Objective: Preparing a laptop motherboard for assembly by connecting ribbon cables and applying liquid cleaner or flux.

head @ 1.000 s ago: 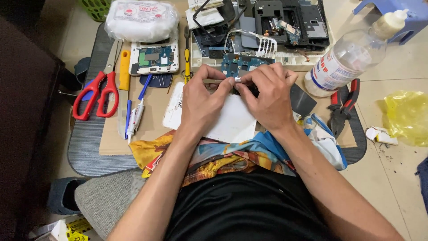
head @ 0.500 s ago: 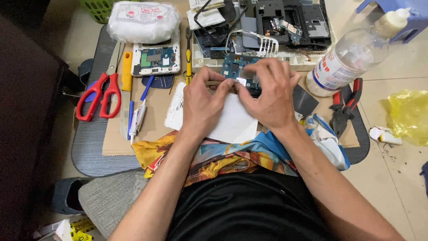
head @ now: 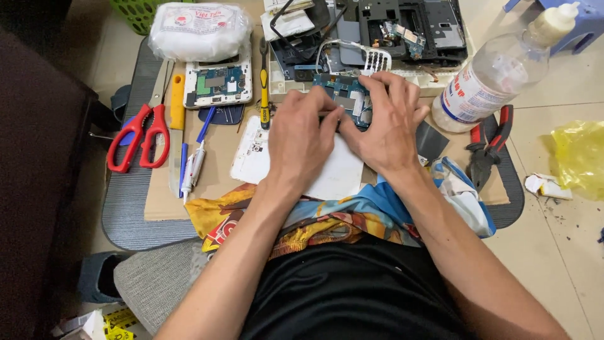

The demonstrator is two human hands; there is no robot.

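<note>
A: What's nearest you?

B: Your lap w/ a bright patterned cloth (head: 327,217) over it, just under both wrists. Above that, a white rectangular panel (head: 302,164) lies flat on the cardboard sheet (head: 220,157); both your palms rest over it.

A: And the hands?

B: Your left hand (head: 301,140) is curled, fingertips bunched together at its far-right edge, pressing on sth small and dark. Can't tell what it is, too hidden. Your right hand (head: 389,123) is spread, fingers apart, laid flat on the blue circuit board (head: 343,94). Thumbs nearly meet btwn the two hands. The board sits at your fingertips, partly under the right hand, its near edge over the white panel.

A: Left of the left hand?

B: Just beside it a yellow-handled screwdriver (head: 265,94), then a blue pen (head: 201,135) and a white tube-like tool (head: 192,170). Further out, red scissors (head: 135,135).

A: Right of the right hand?

B: A dark grey square (head: 433,140) touching near your wrist, then red-handled pliers (head: 487,148), and a clear plastic bottle (head: 494,79) lying tilted. Well apart, a yellow bag (head: 582,157) on the floor.

A: Beyond the fingers?

B: An opened white phone (head: 217,82) w/ green board showing, far-left. Straight ahead, black device parts (head: 409,25) in a tray. Far-left corner, a white wrapped bundle (head: 198,28).
</note>
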